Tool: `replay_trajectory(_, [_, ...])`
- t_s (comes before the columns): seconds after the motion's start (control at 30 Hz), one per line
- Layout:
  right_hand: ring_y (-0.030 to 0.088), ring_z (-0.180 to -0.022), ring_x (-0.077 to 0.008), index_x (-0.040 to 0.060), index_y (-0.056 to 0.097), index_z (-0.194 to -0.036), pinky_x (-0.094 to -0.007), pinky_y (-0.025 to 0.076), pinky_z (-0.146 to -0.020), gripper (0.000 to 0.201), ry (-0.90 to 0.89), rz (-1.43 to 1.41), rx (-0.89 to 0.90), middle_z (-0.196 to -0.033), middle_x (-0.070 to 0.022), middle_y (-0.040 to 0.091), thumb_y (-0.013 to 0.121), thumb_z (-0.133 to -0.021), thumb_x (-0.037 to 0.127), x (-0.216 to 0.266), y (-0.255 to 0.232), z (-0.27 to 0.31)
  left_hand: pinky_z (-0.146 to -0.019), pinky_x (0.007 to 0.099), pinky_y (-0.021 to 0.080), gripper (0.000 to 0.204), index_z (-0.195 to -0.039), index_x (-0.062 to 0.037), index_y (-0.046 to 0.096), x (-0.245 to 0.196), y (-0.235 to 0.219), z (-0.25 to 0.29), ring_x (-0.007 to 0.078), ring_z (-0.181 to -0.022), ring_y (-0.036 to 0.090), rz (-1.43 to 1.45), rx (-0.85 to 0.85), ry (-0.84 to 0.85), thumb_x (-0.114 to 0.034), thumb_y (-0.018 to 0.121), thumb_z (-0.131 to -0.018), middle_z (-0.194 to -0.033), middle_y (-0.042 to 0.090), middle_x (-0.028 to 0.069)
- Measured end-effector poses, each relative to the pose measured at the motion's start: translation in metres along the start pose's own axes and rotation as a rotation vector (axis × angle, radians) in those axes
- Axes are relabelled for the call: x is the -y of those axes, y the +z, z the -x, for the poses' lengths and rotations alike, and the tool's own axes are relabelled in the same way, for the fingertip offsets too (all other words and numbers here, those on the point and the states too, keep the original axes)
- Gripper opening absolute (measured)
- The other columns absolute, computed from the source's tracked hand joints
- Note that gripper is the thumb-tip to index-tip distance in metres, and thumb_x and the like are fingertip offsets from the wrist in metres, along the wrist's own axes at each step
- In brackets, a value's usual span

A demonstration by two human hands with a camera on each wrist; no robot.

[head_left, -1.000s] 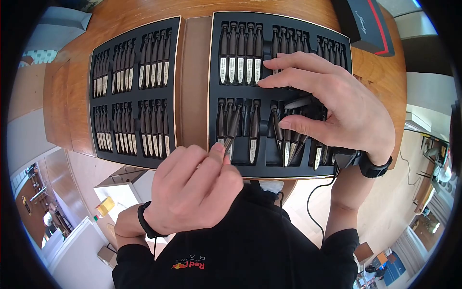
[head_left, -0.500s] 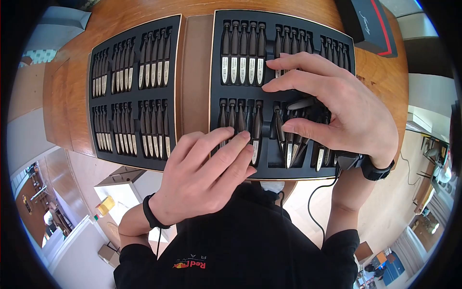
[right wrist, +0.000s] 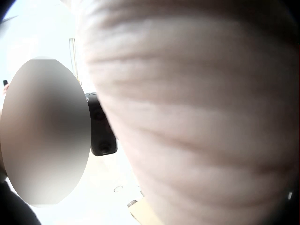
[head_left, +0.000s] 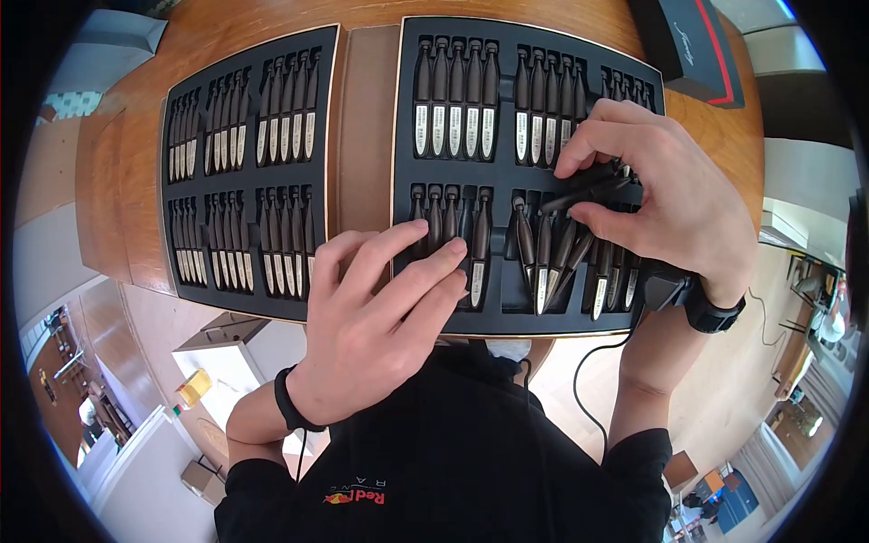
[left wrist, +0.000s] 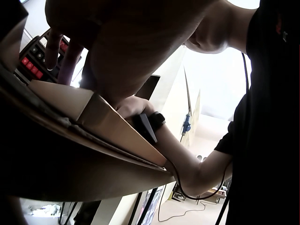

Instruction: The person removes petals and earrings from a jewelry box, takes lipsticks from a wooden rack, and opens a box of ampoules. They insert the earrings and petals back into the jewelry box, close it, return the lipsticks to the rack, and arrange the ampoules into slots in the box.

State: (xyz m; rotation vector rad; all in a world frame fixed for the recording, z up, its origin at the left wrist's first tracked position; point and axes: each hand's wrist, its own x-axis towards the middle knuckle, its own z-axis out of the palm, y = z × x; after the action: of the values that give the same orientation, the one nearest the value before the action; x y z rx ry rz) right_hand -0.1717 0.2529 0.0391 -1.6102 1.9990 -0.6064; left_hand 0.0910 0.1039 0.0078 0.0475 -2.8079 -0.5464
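A black tray holds rows of slim dark brown bottle-shaped pieces with pale labels, such as the row at its upper left. My left hand lies over the lower-left compartment, fingers spread and fingertips resting on pieces in their slots. One slot there holds no piece. My right hand, above the tray's right side, holds dark pieces between thumb and bent fingers; the palm hides part of them. Below it, loose pieces lie at angles in the lower-middle compartment.
Another black tray filled with similar pieces lies to the left, past a brown strip. A dark box with a red stripe stands at the back right of the wooden table. A cable hangs from the right wrist.
My left hand has let go of a tilted piece, now in its slot, and spread its fingers over that row. My right hand's fingers have bent, and the dark pieces in it are more exposed.
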Motion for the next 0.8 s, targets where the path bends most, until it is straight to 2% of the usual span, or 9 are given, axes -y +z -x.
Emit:
replay_trajectory(0.07, [0.067,-0.095,-0.0338,0.0017,0.07,-0.096,-0.0416,0.055,-0.082,0.023,0.004,-0.017,0.019,-0.092,-0.0122,0.066,0.08,-0.076,0.001,0.0,0.0,0.0,-0.095,0.0461,0.045,0.024,-0.096,-0.0063,0.078,0.0,0.001,-0.001,0.0281,-0.12,0.064,-0.004,-0.007,-0.013,-0.01,0.089,-0.074,-0.12,0.077,0.0004])
replay_trajectory(0.2, [0.067,-0.093,-0.0312,0.0024,0.072,-0.096,-0.0401,0.054,-0.082,0.025,0.014,-0.001,0.059,-0.096,-0.0093,0.065,0.083,-0.074,-0.003,-0.002,0.002,0.0,-0.095,0.0458,0.045,0.023,-0.094,-0.0066,0.077,0.002,0.002,0.0,0.0277,-0.12,0.064,0.027,-0.005,-0.011,-0.009,0.089,-0.075,-0.119,0.077,0.0002])
replay_trajectory(0.37, [0.066,-0.096,-0.0306,0.0032,0.07,-0.098,-0.0417,0.052,-0.084,0.022,-0.118,-0.036,0.032,-0.095,-0.0088,0.067,0.084,-0.081,0.004,0.001,0.004,-0.001,-0.093,0.0446,0.045,0.024,-0.094,-0.0071,0.077,0.005,0.001,-0.001,0.0285,-0.116,0.066,0.062,-0.028,0.009,-0.008,0.089,-0.074,-0.117,0.077,0.0018])
replay_trajectory(0.43, [0.066,-0.094,-0.0303,0.0034,0.07,-0.097,-0.0418,0.052,-0.082,0.021,-0.167,-0.079,0.034,-0.094,-0.0086,0.067,0.083,-0.082,0.005,0.005,0.003,-0.004,-0.087,0.0422,0.05,0.029,-0.099,-0.0057,0.078,0.003,0.0,-0.003,0.0294,-0.106,0.068,0.171,-0.096,-0.033,-0.007,0.091,-0.074,-0.117,0.075,0.0081])
replay_trajectory(0.47, [0.067,-0.093,-0.0299,0.0036,0.069,-0.097,-0.042,0.053,-0.08,0.02,-0.216,-0.124,0.037,-0.093,-0.0085,0.068,0.083,-0.083,0.006,0.008,0.003,-0.005,-0.087,0.0422,0.05,0.029,-0.099,-0.0057,0.078,0.001,0.0,-0.004,0.0294,-0.106,0.068,0.17,-0.098,-0.033,-0.007,0.091,-0.074,-0.117,0.075,0.0081])
replay_trajectory(0.53, [0.068,-0.089,-0.0297,0.0035,0.069,-0.097,-0.0408,0.054,-0.077,0.02,-0.223,-0.206,0.089,-0.092,-0.0082,0.068,0.083,-0.084,0.006,0.014,0.002,-0.007,-0.079,0.0383,0.055,0.036,-0.105,-0.0037,0.077,-0.005,0.001,-0.007,0.029,-0.098,0.069,0.378,-0.169,-0.105,-0.006,0.094,-0.072,-0.118,0.073,0.0143])
replay_trajectory(0.57, [0.069,-0.085,-0.0296,0.0034,0.068,-0.098,-0.0396,0.055,-0.074,0.02,-0.228,-0.286,0.14,-0.092,-0.0079,0.069,0.083,-0.085,0.006,0.016,0.002,-0.008,-0.074,0.0356,0.056,0.04,-0.111,-0.002,0.077,-0.005,0.005,-0.008,0.028,-0.094,0.07,0.402,-0.21,-0.054,-0.004,0.092,-0.074,-0.118,0.071,0.0174])
replay_trajectory(0.73, [0.072,-0.077,-0.025,0.0024,0.067,-0.101,-0.034,0.057,-0.067,0.022,-0.257,-0.413,0.194,-0.091,-0.0072,0.069,0.083,-0.087,0.006,0.02,0.005,-0.011,-0.073,0.0363,0.056,0.044,-0.117,-0.0008,0.077,-0.005,0.008,-0.017,0.0282,-0.088,0.071,0.38,-0.219,0.076,0.004,0.089,-0.075,-0.112,0.073,0.017])
replay_trajectory(0.8, [0.072,-0.079,-0.0222,0.0031,0.068,-0.102,-0.0328,0.057,-0.068,0.023,-0.124,-0.534,0.223,-0.094,-0.0069,0.07,0.083,-0.086,0.003,0.025,0.002,-0.011,-0.069,0.0346,0.057,0.042,-0.114,0.0021,0.076,-0.004,0.004,-0.017,0.0277,-0.082,0.072,0.419,-0.204,0.094,0.01,0.086,-0.074,-0.104,0.074,0.0165])
